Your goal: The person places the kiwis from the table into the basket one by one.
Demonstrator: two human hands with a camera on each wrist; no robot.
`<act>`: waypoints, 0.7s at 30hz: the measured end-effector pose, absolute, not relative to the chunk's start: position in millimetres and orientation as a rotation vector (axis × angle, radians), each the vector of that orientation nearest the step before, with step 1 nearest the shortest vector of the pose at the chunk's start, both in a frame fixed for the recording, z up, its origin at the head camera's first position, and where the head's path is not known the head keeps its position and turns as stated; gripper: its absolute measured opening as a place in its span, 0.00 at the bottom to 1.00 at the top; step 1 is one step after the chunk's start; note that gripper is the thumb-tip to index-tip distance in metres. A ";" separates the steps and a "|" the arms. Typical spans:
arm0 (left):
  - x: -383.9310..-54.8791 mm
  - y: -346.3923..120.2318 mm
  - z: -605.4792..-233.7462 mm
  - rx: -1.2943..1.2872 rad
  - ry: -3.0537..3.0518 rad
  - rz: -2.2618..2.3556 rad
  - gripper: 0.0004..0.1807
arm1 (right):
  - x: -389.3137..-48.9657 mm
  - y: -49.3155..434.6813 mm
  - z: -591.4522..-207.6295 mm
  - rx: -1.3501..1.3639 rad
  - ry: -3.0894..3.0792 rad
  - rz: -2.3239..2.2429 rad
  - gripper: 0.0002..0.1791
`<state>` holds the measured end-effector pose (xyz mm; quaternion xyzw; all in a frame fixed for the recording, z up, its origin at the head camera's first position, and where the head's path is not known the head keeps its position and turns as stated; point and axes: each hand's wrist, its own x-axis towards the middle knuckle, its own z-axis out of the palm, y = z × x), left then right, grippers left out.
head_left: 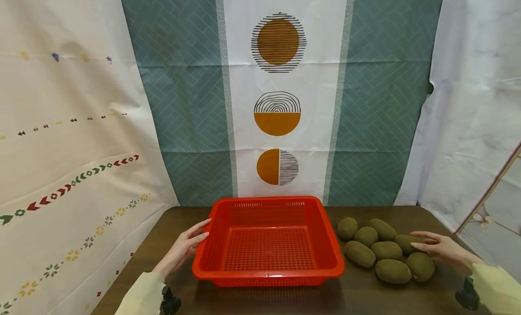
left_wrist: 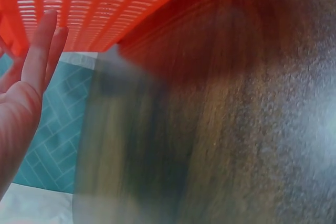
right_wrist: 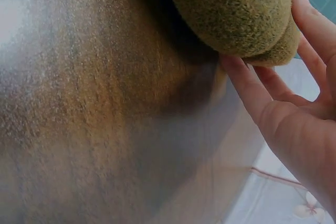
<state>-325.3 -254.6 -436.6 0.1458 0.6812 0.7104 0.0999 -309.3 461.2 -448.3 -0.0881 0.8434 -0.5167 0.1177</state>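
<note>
Between hands (head_left: 185, 247) (head_left: 439, 249), basket (head_left: 268, 248) and kiwis (head_left: 386, 251)

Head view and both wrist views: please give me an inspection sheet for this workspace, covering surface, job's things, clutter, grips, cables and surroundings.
Surface: dark wood-look tabletop, glossy, with glare in the wrist views.
Job's things: red basket, upright, nothing seen inside; at least eight fuzzy brown-green fruits on the tabletop to its right.
Clutter: nothing seen.
Grips: left grip, a bare hand, fingers extended against the red basket's left side; right grip, a bare hand, fingers and thumb around the end of one fruit.
Cables: nothing seen.
Surroundings: teal-and-white hanging behind, cream patterned cloth left, pale marbled cloth right.
</note>
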 end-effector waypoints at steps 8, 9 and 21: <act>-324.6 -251.9 -437.2 0.431 1.990 2.124 0.27 | -309.9 460.6 -451.3 -0.215 2.525 -1.494 0.27; -324.6 -251.8 -436.9 0.431 1.992 2.122 0.27 | -309.9 460.3 -451.3 -0.205 2.533 -1.492 0.28; -324.9 -250.3 -438.6 0.399 1.972 2.136 0.28 | -307.5 465.4 -449.4 -0.111 2.529 -1.535 0.26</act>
